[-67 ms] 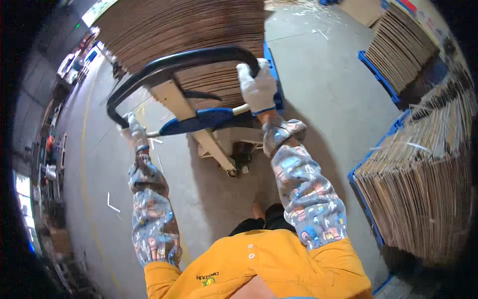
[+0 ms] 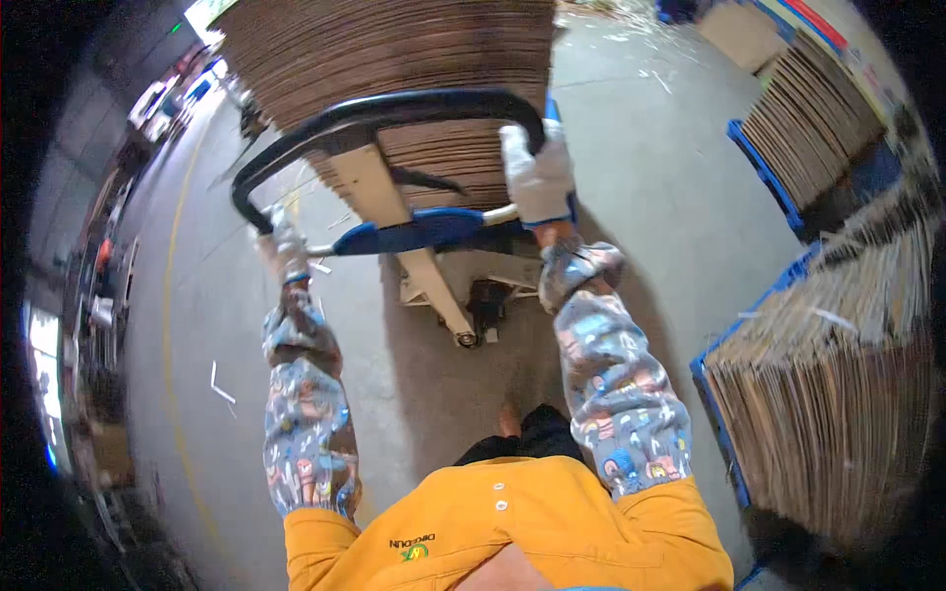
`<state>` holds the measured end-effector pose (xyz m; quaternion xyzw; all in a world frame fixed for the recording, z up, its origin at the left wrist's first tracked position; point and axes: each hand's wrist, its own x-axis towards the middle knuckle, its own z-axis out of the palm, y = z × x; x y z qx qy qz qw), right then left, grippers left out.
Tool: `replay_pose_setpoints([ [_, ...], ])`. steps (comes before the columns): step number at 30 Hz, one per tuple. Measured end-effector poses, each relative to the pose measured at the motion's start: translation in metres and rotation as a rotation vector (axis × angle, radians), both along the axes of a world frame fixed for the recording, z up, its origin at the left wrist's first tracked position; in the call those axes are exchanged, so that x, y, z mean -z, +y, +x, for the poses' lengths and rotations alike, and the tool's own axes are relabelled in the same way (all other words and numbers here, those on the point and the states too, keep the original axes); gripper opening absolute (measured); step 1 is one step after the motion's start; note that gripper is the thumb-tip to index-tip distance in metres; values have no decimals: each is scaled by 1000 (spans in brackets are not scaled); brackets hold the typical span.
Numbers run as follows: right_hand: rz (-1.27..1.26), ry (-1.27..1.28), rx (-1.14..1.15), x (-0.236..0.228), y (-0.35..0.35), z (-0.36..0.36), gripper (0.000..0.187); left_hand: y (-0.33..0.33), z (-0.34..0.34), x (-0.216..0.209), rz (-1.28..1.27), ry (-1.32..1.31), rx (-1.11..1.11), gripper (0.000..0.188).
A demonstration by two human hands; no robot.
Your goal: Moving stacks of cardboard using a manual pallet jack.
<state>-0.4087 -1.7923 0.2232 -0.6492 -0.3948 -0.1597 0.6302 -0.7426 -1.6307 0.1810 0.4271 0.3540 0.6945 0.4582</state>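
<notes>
Both my hands wear white gloves and grip the black loop handle of a pallet jack. My left hand is closed round the handle's lower left end. On its right end, higher up in the view, my right hand is wrapped round the grip. A dark lever sits inside the loop, above a blue crosspiece. Beyond the handle rises a tall stack of flat brown cardboard sheets; a blue pallet edge shows at its right side. The jack's wheel is low in shadow.
At the right, stacked cardboard stands on a blue pallet, with another cardboard stack farther back. White strips litter the grey floor. A yellow line runs along the left, beside cluttered shelving.
The handle, both gloved hands and the cardboard load have shifted slightly to the right in the view. My grip on the handle looks the same.
</notes>
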Motion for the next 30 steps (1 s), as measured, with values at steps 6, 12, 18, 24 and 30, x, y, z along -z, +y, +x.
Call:
replay_pose_setpoints([
  [6, 34, 145, -161, -3, 9, -64, 31, 60, -152, 74, 45, 427, 200, 30],
  [12, 307, 569, -521, 59, 23, -46, 37, 78, -123, 121, 18, 472, -58, 30],
  [18, 73, 353, -298, 2, -24, -59, 19, -10, -44, 33, 103, 94, -28, 26],
  [24, 240, 474, -421, 9, -75, 8, 30, -75, -59, -1, 301, 424, -50, 21],
  [30, 109, 527, 261, -6, -121, -75, 20, -119, -85, -23, 339, 318, 222, 22],
])
